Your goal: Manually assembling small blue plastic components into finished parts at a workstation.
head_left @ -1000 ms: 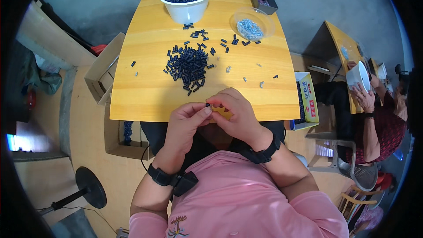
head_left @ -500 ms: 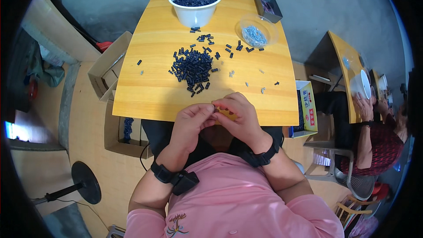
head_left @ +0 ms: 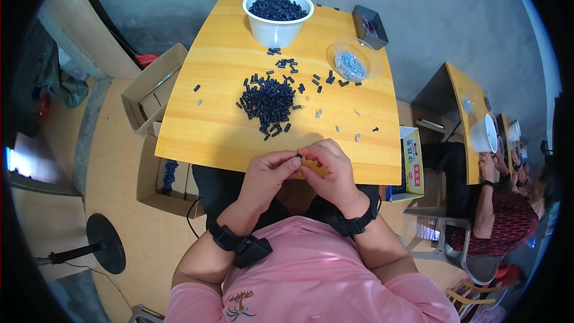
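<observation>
My left hand (head_left: 269, 174) is closed in a pinch above the table's near edge, with a small black part (head_left: 299, 157) at its fingertips. Meeting it there, my right hand (head_left: 330, 173) has its fingers curled in against the same spot. What the right fingertips grip is too small to make out. Just beyond both hands lies a heap of short black cylindrical pieces (head_left: 267, 104). Several small silvery metal bits (head_left: 318, 113) are scattered to the heap's right.
At the back of the wooden table (head_left: 200, 125) stands a white tub (head_left: 276, 34) full of black pieces. A clear dish (head_left: 372, 63) of small metal parts and a dark box (head_left: 372, 40) are at the back right. Cardboard boxes (head_left: 149, 185) flank the table. Another person (head_left: 499, 221) sits at the right.
The whole view has shifted slightly, so the table sits lower in it. My hands stay together at the near edge, with the fingers slightly readjusted round the small part.
</observation>
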A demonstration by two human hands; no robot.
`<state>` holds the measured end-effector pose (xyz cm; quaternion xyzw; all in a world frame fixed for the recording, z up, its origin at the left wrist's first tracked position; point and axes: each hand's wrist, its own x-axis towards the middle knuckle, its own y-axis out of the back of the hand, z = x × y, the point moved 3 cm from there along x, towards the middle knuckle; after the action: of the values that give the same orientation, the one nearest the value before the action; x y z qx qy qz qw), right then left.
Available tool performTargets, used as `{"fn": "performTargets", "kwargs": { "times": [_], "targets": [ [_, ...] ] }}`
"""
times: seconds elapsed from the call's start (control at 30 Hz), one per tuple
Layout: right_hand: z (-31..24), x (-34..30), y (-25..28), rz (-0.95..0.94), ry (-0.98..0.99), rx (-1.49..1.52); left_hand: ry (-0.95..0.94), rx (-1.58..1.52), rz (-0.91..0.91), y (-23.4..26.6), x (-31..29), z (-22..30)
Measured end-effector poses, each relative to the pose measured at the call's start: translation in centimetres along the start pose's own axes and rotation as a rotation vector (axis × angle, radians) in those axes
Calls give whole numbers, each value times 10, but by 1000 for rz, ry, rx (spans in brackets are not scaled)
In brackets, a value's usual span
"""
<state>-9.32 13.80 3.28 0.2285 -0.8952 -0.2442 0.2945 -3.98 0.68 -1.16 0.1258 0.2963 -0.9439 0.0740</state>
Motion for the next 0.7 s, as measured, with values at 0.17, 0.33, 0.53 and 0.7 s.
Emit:
{"fn": "performTargets", "kwargs": {
  "times": [0.17,0.33,0.53,0.7],
  "targets": [
    [-2,4,2,-19,63,9,47,29,-19,3,1,3],
    [-2,9,1,-168,97,73,161,34,-25,12,-1,2],
    [4,4,-2,-104,-41,157,218,-64,-12,9,-1,3],
    [3,3,-4,30,-13,70,183,-204,33,5,2,2]
  ]
}}
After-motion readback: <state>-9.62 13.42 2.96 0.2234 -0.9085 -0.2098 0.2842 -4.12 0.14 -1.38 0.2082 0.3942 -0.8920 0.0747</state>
